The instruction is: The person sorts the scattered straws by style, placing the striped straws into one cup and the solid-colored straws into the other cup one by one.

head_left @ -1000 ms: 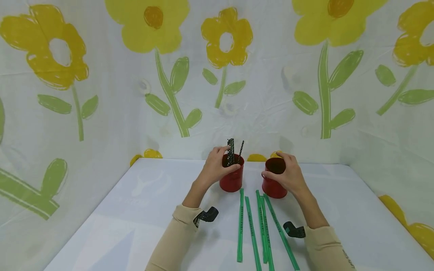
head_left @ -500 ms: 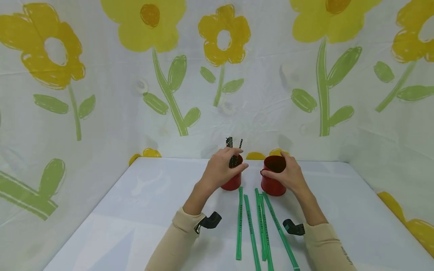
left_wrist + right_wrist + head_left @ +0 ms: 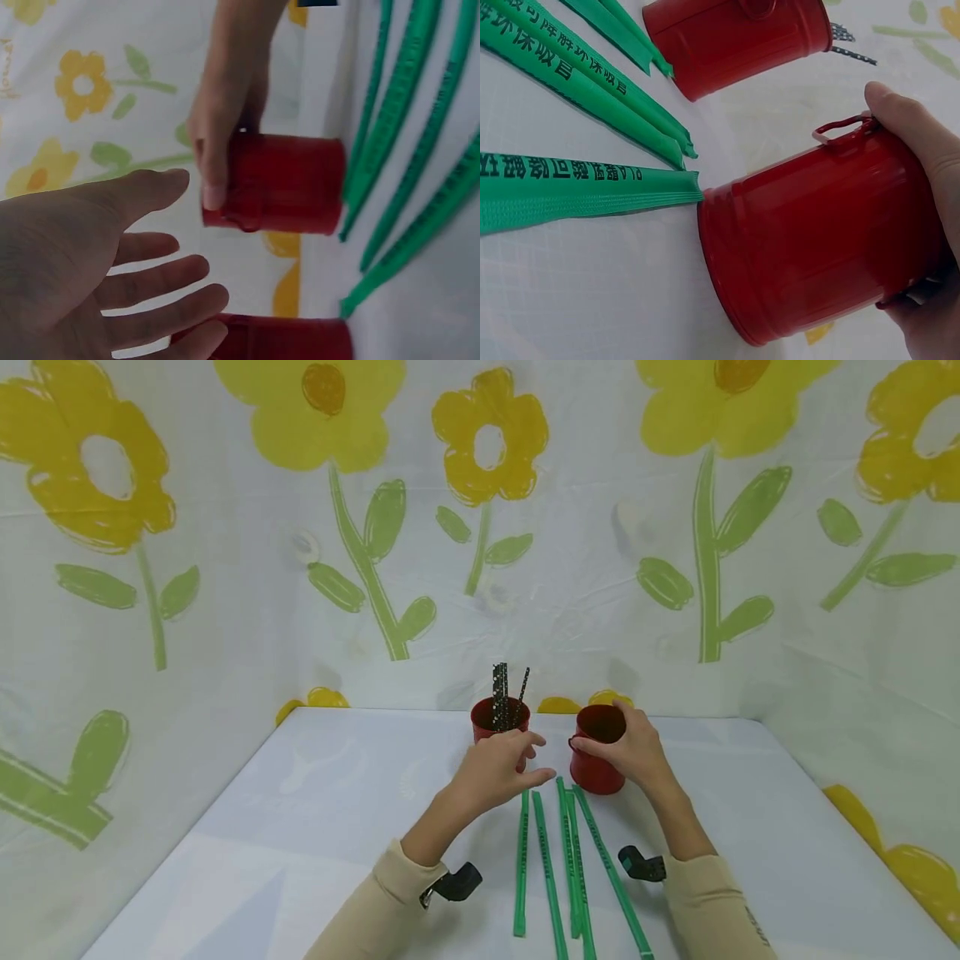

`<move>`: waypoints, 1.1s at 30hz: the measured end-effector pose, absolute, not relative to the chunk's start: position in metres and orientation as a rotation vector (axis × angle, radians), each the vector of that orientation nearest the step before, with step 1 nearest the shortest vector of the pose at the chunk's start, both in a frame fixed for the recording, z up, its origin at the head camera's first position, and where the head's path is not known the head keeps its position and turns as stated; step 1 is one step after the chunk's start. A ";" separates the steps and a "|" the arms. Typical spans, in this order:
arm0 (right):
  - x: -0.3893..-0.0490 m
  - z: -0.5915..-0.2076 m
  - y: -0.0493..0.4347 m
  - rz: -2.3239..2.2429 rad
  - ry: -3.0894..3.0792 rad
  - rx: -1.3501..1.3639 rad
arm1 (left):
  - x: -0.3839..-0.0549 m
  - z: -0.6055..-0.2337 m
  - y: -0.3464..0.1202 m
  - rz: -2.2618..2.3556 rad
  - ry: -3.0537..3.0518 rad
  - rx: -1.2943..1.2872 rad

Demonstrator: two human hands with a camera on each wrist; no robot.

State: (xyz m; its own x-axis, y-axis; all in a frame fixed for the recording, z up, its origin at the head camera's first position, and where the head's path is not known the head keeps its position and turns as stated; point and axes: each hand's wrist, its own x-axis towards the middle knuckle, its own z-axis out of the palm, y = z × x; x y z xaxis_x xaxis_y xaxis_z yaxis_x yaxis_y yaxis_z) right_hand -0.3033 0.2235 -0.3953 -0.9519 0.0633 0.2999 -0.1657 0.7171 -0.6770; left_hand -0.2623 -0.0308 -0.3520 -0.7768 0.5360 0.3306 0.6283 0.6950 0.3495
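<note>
Two small red metal buckets with wire-loop handles stand at the back. My right hand [image 3: 637, 747] grips the right-hand bucket [image 3: 596, 774] by its upper rim, thumb and fingers on opposite sides; this bucket [image 3: 817, 232] looks upright, and no straws show in it. My left hand [image 3: 495, 768] hovers in front of the left-hand bucket [image 3: 478, 727], holding nothing, its fingers [image 3: 161, 289] spread loosely. Several black straws with white dots [image 3: 500, 693] stand in that left bucket. Several green paper-wrapped straws [image 3: 548, 868] lie lengthwise in front of both buckets.
The white table [image 3: 300, 835] meets a flower-printed cloth backdrop [image 3: 555, 635] just behind the buckets, and cloth hangs at both sides. Dark wrist cameras [image 3: 457, 882] sit on both sleeves. The wrapped straws' far ends lie close to the buckets.
My left hand has left the black straws, drawing back toward me and slightly right, in front of the left bucket. My right hand keeps its hold on the right bucket.
</note>
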 end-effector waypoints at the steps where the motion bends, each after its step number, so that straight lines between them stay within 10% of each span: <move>1: -0.303 -0.395 0.224 1.079 -2.618 0.082 | -0.262 -0.355 -0.031 -0.667 -2.737 -0.937; 33: -0.304 -0.397 0.224 1.076 -2.611 0.067 | -0.253 -0.412 -0.033 -0.900 -3.171 -0.665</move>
